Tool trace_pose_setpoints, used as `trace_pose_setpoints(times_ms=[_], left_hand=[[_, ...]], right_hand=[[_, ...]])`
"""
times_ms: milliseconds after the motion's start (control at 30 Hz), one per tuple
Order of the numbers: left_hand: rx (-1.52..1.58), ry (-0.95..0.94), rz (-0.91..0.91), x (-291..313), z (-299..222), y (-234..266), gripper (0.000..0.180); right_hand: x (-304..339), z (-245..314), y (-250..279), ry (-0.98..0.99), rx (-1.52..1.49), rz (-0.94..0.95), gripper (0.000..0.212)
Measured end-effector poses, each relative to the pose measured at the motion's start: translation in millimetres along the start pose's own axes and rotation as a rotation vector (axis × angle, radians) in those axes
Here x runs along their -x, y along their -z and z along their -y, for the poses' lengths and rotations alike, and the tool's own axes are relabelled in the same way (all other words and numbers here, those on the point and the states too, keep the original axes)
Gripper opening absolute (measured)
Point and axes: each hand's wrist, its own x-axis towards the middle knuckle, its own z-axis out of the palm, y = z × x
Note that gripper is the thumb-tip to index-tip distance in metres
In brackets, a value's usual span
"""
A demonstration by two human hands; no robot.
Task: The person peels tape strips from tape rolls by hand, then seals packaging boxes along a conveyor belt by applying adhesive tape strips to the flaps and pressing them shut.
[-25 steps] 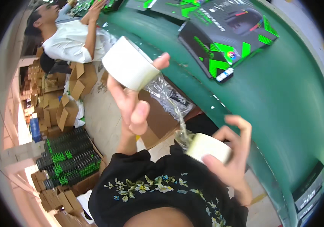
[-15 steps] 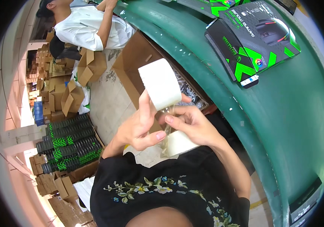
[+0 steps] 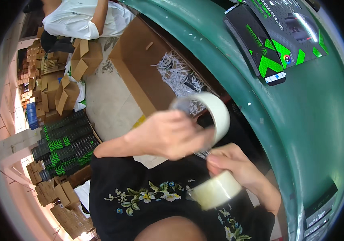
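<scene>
My left hand (image 3: pixel 167 134), smeared by motion, has its fingers curled at a wide white roll of tape (image 3: pixel 221 116). The roll is tilted so that its hollow core shows. Close by on the right, my right hand (image 3: pixel 238 162) is closed, thumb against fingers, at a twisted clear strip of tape (image 3: pixel 201 154) between the hands. A second, pale yellowish roll of tape (image 3: pixel 216 191) sits under my right hand, against its palm side, in front of my black top. My right hand's other fingers are partly hidden.
A green table (image 3: pixel 300 120) curves along the right, bearing a black-and-green mouse box (image 3: pixel 284 44) and a dark box (image 3: pixel 320 213). Beyond my hands stands an open carton (image 3: pixel 135 60) with shredded paper (image 3: pixel 176 74). Stacked black-and-green boxes (image 3: pixel 65 140) and a person in white (image 3: pixel 87 18) are left.
Both hands have moved right and down with the rolls. The left hand has turned over, and its roll has tipped from upright to showing its core. The view has shifted slightly.
</scene>
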Motion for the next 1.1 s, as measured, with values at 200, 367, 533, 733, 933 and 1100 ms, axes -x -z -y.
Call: trace_pose_setpoints(times_ms=[200, 367, 533, 733, 933, 1100], left_hand=[[0.233, 0.058, 0.231, 19.9, 23.8, -7.4, 0.021], [0.699, 0.067, 0.144, 24.0, 15.9, -4.1, 0.038], [1.676, -0.802, -0.734, 17.3, 36.6, 30.9, 0.039], [1.474, -0.009, -1.479, 97.5, 34.7, 76.9, 0.046], [0.315, 0.996, -1.152, 157.2, 128.4, 20.4, 0.075], [1.012, 1.058, -0.936, 183.1, 115.7, -37.3, 0.104]], right_hand=[[76.0, 5.2, 34.6, 0.235, -0.467, -0.354, 0.033], [31.9, 41.4, 24.9, 0.583, -0.520, -0.708, 0.033], [-33.1, 14.3, 3.9, 0.479, 0.024, -0.426, 0.041], [-53.1, -26.4, 21.9, 0.166, 0.066, -0.320, 0.038], [19.3, -36.8, 20.1, 0.445, 0.023, -0.490, 0.041], [-38.0, -26.2, 11.1, 0.346, 0.538, -0.439, 0.035]])
